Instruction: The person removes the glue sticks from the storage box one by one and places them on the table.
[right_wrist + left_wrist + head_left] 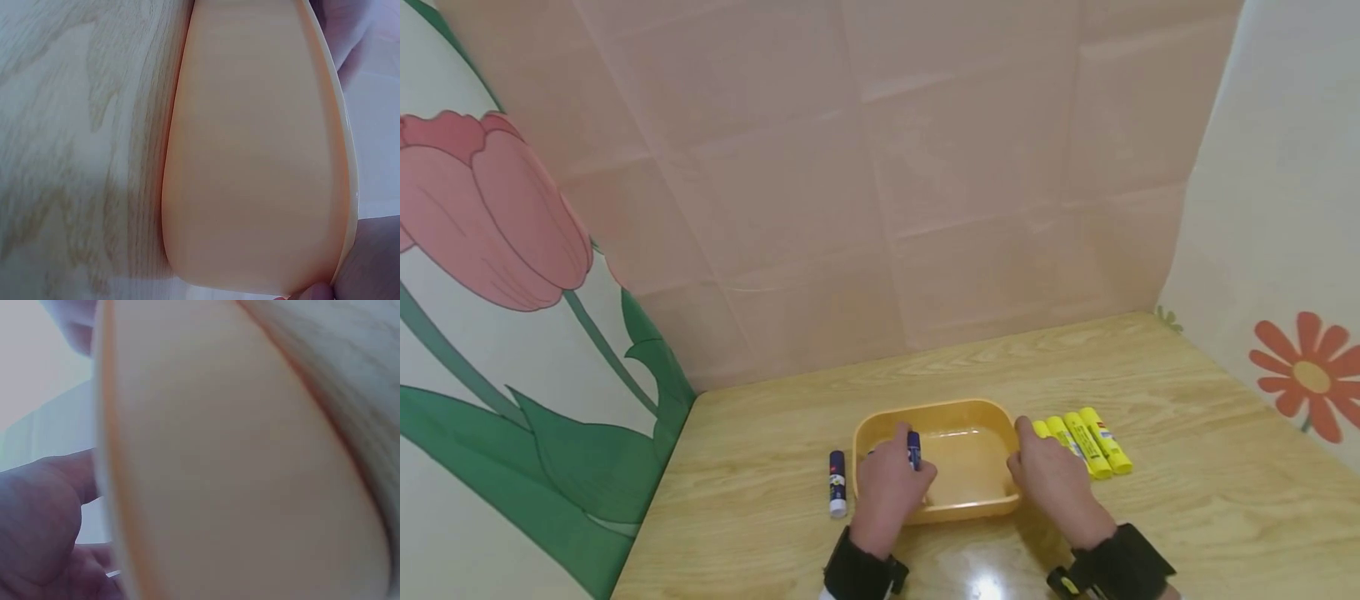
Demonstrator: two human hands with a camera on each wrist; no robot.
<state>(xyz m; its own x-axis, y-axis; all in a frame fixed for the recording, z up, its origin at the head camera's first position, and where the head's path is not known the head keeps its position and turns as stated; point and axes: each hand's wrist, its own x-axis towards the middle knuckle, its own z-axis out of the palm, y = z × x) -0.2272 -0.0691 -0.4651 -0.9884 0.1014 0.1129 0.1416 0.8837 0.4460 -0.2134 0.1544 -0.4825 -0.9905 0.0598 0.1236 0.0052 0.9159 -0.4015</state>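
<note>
A yellow-orange plastic tray [970, 508] lies on the table, its near wall filling both wrist views. My left hand [891, 479] reaches over the tray's left part and holds a dark blue glue stick [913, 450], which shows beside the index finger. Most of that grip is hidden by the hand's back in the head view and by the tray wall in the left wrist view. My right hand [1056, 475] grips the tray's right rim, its thumb inside. Left of the tray stands or lies another dark blue glue stick [837, 483] with a white end.
Several yellow glue sticks [1086, 446] lie side by side just right of the tray, partly behind my right hand. The wood-grain table [745, 500] meets a pink sheet [880, 208] at the back and flower-patterned walls at both sides.
</note>
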